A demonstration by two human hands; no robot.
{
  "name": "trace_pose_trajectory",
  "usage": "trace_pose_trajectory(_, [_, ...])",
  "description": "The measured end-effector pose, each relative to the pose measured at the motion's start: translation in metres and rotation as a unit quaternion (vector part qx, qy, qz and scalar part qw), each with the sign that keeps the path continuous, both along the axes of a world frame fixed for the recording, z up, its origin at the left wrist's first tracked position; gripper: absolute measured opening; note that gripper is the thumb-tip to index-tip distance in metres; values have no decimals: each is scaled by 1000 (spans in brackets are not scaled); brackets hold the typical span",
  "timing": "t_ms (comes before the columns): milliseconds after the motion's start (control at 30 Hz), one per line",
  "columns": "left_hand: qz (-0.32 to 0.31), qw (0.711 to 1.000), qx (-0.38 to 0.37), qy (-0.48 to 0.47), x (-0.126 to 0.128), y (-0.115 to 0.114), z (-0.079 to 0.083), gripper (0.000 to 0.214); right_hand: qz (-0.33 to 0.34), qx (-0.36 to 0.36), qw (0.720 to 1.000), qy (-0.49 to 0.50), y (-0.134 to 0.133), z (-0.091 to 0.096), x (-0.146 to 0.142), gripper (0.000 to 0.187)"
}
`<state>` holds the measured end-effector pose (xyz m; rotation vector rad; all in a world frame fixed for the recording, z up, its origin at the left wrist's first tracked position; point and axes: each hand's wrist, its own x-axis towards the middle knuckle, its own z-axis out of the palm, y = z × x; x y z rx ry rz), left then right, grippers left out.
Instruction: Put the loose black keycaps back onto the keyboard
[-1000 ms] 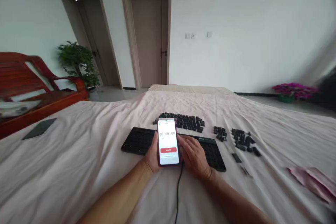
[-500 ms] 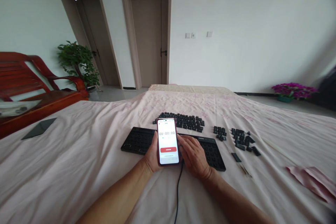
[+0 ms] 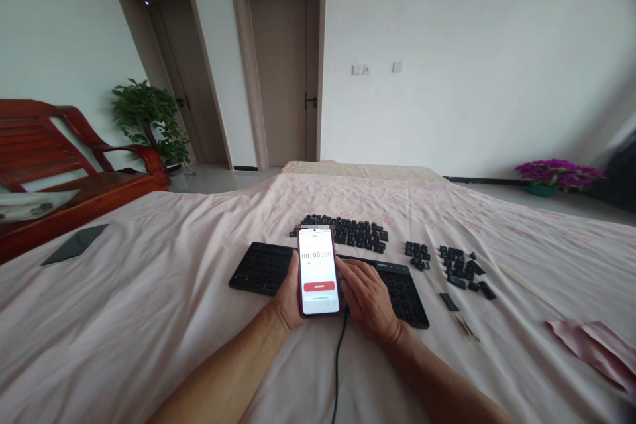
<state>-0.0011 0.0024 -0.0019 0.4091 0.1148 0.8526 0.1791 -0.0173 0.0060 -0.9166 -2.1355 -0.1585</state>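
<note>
My left hand [image 3: 285,298] grips a phone [image 3: 318,271] upright; its screen shows a timer at 00:00:00 and a red button. My right hand [image 3: 370,301] curls beside the phone's right edge, fingertips touching it. Behind both hands lies a black keyboard frame [image 3: 261,268] with its keycaps removed, and a black cable [image 3: 338,358] runs toward me. Rows of loose black keycaps [image 3: 348,230] lie behind the keyboard, and smaller piles of keycaps [image 3: 460,268] lie to the right.
Everything rests on a pink sheet-covered surface [image 3: 149,318]. A dark flat tablet-like slab [image 3: 74,244] lies far left, a pink cloth [image 3: 593,344] at right. A red wooden bench [image 3: 59,165], a potted plant [image 3: 149,119] and doors [image 3: 283,73] stand behind.
The view has shifted slightly; the hands and phone stay in the same place above the keyboard.
</note>
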Motion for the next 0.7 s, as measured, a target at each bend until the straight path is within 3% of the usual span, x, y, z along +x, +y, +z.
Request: trace_pose_trajectory(700, [15, 999, -14, 46, -3, -1, 0, 81, 15, -10, 1000, -8, 0, -1, 2, 52])
